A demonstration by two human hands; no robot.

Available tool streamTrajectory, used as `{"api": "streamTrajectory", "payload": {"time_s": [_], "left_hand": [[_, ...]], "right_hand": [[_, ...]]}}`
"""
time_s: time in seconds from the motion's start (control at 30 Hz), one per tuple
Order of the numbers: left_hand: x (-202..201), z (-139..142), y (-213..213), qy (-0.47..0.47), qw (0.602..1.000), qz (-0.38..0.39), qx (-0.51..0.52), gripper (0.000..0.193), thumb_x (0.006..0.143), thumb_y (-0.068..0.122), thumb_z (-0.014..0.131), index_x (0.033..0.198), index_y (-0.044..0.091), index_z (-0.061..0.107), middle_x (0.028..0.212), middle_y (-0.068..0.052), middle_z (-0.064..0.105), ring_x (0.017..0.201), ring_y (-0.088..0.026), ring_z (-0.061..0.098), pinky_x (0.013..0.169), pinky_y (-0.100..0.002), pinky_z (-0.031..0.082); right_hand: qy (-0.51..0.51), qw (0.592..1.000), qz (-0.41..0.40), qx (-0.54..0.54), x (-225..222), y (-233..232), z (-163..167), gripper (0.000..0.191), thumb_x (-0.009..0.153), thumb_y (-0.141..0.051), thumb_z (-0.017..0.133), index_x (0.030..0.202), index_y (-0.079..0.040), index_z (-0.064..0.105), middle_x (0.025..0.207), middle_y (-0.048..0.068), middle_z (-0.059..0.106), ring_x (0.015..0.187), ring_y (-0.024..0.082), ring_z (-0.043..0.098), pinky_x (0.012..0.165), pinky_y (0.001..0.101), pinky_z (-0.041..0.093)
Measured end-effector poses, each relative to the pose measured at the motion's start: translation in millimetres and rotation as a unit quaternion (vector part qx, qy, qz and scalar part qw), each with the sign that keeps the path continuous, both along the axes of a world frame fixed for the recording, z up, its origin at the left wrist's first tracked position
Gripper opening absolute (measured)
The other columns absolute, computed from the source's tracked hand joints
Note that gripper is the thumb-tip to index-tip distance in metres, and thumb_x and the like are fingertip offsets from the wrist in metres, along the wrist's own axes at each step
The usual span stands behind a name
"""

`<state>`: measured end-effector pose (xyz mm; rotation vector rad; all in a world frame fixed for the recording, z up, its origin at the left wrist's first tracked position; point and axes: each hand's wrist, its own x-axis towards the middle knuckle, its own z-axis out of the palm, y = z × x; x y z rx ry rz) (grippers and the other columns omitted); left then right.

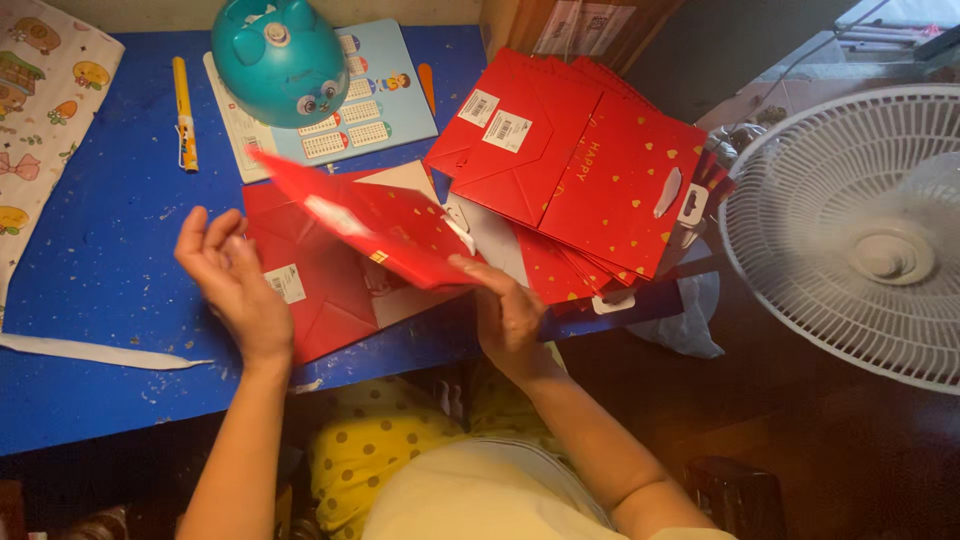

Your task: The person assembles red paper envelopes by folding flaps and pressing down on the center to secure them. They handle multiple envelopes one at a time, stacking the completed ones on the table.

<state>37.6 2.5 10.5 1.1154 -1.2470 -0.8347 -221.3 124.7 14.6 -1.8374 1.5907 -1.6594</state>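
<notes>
Right hand point(508, 312) pinches a flat red paper bag point(375, 230) lifted over the blue table point(100, 270); left hand point(232, 280) open beside it. One-handed grip looks weak, so the bag could slip.

This looks like a home. A blue table point(90, 270) has a teal toy bank point(280, 60) near its back edge, a cartoon cloth point(45, 90) at its left edge, and a white fan point(860, 230) stands beside it.
</notes>
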Motion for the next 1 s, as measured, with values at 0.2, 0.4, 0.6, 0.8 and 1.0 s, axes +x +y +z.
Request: {"api": "streamTrajectory", "payload": {"time_s": [0.2,0.4,0.6,0.8,1.0], "left_hand": [[-46.3,27.4,37.4,-0.24,0.955,-0.129,-0.121,0.061,0.101,0.01,0.067,0.154,0.003,0.037,0.151,-0.021,0.051,0.141,-0.037,0.052,0.12,-0.045,0.042],[-74.4,43.5,54.1,-0.355,0.882,-0.215,-0.223,0.069,0.09,0.011,0.075,0.15,0.004,0.041,0.153,-0.021,0.046,0.142,-0.039,0.047,0.12,-0.054,0.037],[-90.2,47.4,71.4,-0.413,0.839,-0.261,-0.241,0.066,0.087,0.015,0.077,0.146,0.009,0.049,0.156,-0.019,0.043,0.145,-0.038,0.041,0.12,-0.058,0.033],[-106.6,46.6,82.7,-0.427,0.824,-0.295,-0.229,0.066,0.084,0.017,0.077,0.144,0.011,0.051,0.154,-0.019,0.043,0.145,-0.038,0.04,0.116,-0.06,0.032],[-107.8,44.1,79.8,-0.457,0.811,-0.301,-0.206,0.064,0.085,0.016,0.075,0.144,0.012,0.052,0.152,-0.018,0.044,0.145,-0.037,0.039,0.117,-0.06,0.031]], "right_hand": [[-0.217,0.952,-0.203,-0.07,-9.5,10.7,7.5,0.014,0.117,-0.012,0.056,0.11,-0.001,0.06,0.101,0.005,0.058,0.089,0.011,0.052,0.083,0.0304,0.046],[-0.233,0.892,-0.234,-0.309,-38.2,7.2,73.8,0.032,0.114,-0.019,0.052,0.139,-0.001,0.057,0.139,0.013,0.061,0.123,0.02,0.059,0.112,0.036,0.047],[0.213,0.892,-0.316,-0.243,-65.6,15.8,113.3,0.017,0.11,-0.006,0.056,0.124,0.0,0.061,0.124,0.017,0.068,0.124,0.04,0.059,0.115,0.0484,0.047],[0.322,0.904,-0.282,0.015,-68.1,3.0,97.1,0.019,0.094,-0.005,0.076,0.111,-0.01,0.08,0.114,0.0,0.076,0.106,0.021,0.066,0.095,0.0404,0.045],[0.32,0.91,-0.257,0.06,-64.6,1.7,90.0,0.023,0.086,-0.009,0.079,0.109,-0.01,0.078,0.11,-0.001,0.071,0.101,0.022,0.06,0.091,0.0417,0.042]]}}
